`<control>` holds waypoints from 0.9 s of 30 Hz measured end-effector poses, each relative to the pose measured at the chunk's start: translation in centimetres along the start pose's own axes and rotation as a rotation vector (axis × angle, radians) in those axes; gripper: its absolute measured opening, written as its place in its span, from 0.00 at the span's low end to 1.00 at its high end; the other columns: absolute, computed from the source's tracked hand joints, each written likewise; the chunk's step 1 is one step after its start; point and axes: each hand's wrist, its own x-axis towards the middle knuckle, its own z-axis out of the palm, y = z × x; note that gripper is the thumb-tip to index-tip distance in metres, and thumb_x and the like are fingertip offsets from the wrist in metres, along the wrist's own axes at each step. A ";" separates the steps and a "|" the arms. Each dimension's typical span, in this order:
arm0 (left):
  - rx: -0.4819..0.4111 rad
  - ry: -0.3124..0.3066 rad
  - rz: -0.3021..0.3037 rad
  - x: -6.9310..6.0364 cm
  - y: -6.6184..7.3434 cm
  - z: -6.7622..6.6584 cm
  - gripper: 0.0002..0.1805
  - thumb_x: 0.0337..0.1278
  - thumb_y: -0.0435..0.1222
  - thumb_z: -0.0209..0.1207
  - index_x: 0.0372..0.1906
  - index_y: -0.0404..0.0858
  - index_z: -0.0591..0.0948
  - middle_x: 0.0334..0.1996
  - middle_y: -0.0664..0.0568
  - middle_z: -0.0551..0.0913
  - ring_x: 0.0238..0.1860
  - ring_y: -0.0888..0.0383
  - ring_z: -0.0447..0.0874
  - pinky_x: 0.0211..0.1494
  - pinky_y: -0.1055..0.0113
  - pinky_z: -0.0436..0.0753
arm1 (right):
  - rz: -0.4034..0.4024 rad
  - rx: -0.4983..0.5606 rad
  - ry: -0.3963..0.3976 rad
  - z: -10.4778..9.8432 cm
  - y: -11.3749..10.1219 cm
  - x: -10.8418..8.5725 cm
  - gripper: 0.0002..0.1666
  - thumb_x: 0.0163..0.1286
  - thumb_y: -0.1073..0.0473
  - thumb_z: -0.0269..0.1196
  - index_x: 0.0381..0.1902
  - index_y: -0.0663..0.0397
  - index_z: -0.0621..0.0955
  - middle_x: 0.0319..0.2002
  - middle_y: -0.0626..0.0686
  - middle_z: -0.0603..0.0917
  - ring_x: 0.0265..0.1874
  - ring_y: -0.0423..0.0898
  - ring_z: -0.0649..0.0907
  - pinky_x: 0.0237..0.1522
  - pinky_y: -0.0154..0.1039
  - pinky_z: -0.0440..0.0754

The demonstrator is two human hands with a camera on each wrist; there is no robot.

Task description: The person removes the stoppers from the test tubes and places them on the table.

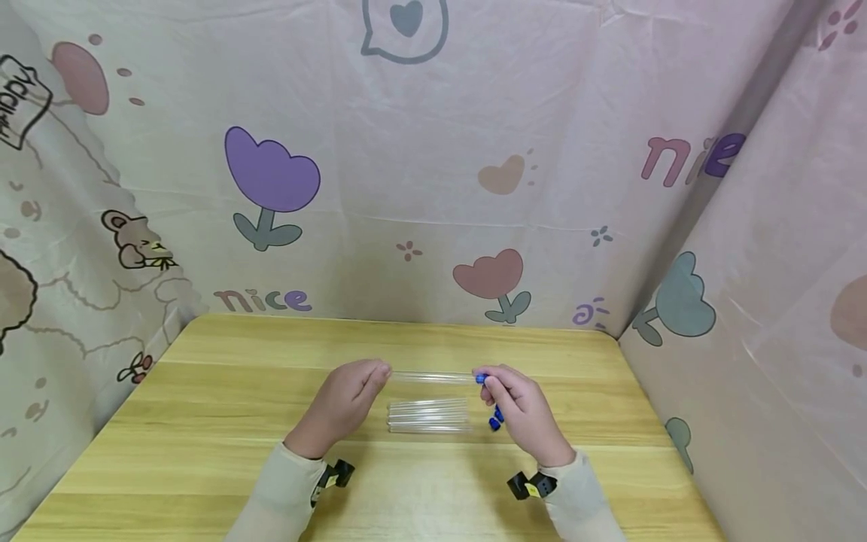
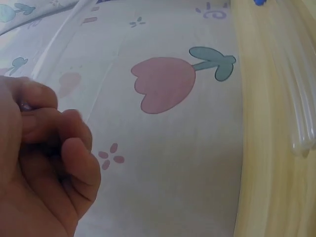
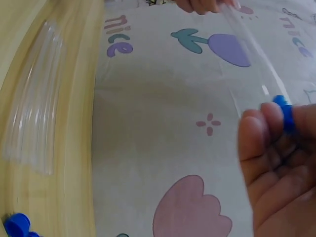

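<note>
A clear tube [image 1: 433,377] spans the space between the two hands, held level above the table. My left hand [image 1: 348,399] grips its left end with curled fingers. At the other end my right hand [image 1: 524,406] pinches a blue cap [image 3: 283,109] between thumb and fingertips. Cap and tube end meet there; how far one sits over the other I cannot tell. Below lies a row of several similar clear tubes [image 1: 428,416], side by side on the wood. More blue caps [image 1: 496,421] lie just right of that row, partly hidden behind the right hand.
The light wood table [image 1: 203,421] runs back to a printed cloth [image 1: 406,150] that hangs behind it and on both sides. Each wrist wears a small black camera on a strap, the left camera [image 1: 335,476] and the right camera [image 1: 531,485].
</note>
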 end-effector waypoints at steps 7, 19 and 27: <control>0.022 0.016 -0.009 0.2 0.7 0.0 0.06 0.77 0.39 0.58 0.39 0.47 0.81 0.27 0.67 0.71 0.27 0.68 0.69 0.32 0.71 0.76 | 0.094 0.227 0.073 0.0 -0.1 0.1 0.13 0.84 0.65 0.50 0.55 0.66 0.77 0.30 0.58 0.76 0.27 0.44 0.76 0.30 0.33 0.79; 0.153 0.002 0.028 0.2 1.5 0.1 0.10 0.61 0.37 0.73 0.44 0.44 0.83 0.35 0.66 0.78 0.34 0.69 0.74 0.32 0.74 0.76 | 0.363 0.294 0.183 0.0 -0.3 0.5 0.16 0.81 0.55 0.58 0.41 0.66 0.78 0.28 0.56 0.78 0.23 0.43 0.76 0.25 0.30 0.76; 0.169 -0.002 0.079 0.1 1.3 0.2 0.04 0.65 0.40 0.70 0.40 0.49 0.85 0.29 0.69 0.76 0.27 0.70 0.70 0.30 0.74 0.74 | 0.416 0.284 0.158 0.2 -0.2 0.6 0.13 0.82 0.58 0.56 0.40 0.63 0.76 0.28 0.55 0.78 0.24 0.43 0.76 0.26 0.31 0.77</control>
